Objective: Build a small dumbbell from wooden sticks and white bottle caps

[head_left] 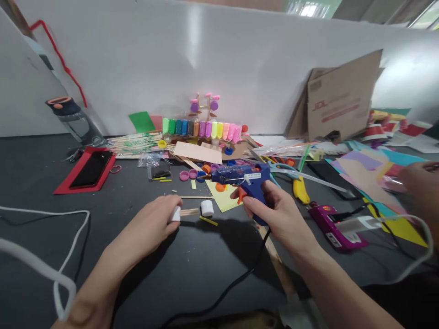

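Observation:
My right hand (274, 210) is wrapped round the handle of a blue hot glue gun (254, 183), with fingers at its orange trigger. The gun's nozzle points left, above the table. In my left hand (159, 212) is a white cap-like piece (175, 214), pinched between the fingers. Pale wooden sticks (189, 212) reach from that piece toward a second white cylinder (206, 208), which rests on the table; whether they touch it I cannot tell. A short yellow strip (209, 221) lies just in front of the cylinder.
A magenta power strip (334, 228) with cables lies at the right. Behind are a row of coloured clay tubs (202, 129), leaning cardboard (343, 100), scissors (283, 170) and coloured paper (363, 169). A phone (92, 169) and a bottle (77, 121) are left. Another person's hand (421, 183) shows at right.

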Motion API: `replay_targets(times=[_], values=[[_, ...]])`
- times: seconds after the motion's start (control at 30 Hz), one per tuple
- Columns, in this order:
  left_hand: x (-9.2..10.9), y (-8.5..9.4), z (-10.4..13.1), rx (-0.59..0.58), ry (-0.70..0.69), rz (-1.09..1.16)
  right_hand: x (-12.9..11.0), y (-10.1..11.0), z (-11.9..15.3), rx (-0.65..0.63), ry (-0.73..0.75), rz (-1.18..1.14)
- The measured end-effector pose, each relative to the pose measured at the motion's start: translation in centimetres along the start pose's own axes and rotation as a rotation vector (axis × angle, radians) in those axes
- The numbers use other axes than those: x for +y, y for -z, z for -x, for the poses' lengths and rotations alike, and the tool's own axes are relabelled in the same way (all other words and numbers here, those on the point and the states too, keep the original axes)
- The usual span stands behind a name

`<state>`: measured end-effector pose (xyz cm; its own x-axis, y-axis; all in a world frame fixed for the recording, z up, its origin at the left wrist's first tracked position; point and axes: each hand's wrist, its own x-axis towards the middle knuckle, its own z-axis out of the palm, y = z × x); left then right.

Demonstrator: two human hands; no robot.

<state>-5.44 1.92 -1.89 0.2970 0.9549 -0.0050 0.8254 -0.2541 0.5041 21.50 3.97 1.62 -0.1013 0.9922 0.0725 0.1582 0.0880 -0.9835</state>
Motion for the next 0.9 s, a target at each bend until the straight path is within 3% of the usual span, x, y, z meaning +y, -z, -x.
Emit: replay_targets(times=[0.2, 0.43, 0.6, 0.67, 0.77, 0.9], values=[[-0.1, -0.3, -0.6, 0.180, 0.004, 0.256, 0.7, -0.4, -1.3, 0.059, 0.103, -0.040], [0.4, -0.8, -1.2, 0.428, 0.002, 0.281, 2.9, 1.9, -0.7, 0.167, -0.002, -0.009], [0.7, -0.9, -1.2, 0.567, -0.028, 0.147, 3.4, 2.0, -0.4, 0.038, -0.066, -0.030], [0.8, -0.9, -1.2, 0.602, -0.052, 0.119, 3.0, 1.7, -0.5, 0.047, -0.070, 0.009], [0.7, -0.9, -1.2, 0.619, -0.069, 0.099, 2.8, 1.3, -0.4, 0.067, -0.085, 0.067], [0.7, -0.8, -1.1, 0.626, -0.063, 0.081, 3.4, 1.4, 0.3, -0.003, -0.081, -0.006]])
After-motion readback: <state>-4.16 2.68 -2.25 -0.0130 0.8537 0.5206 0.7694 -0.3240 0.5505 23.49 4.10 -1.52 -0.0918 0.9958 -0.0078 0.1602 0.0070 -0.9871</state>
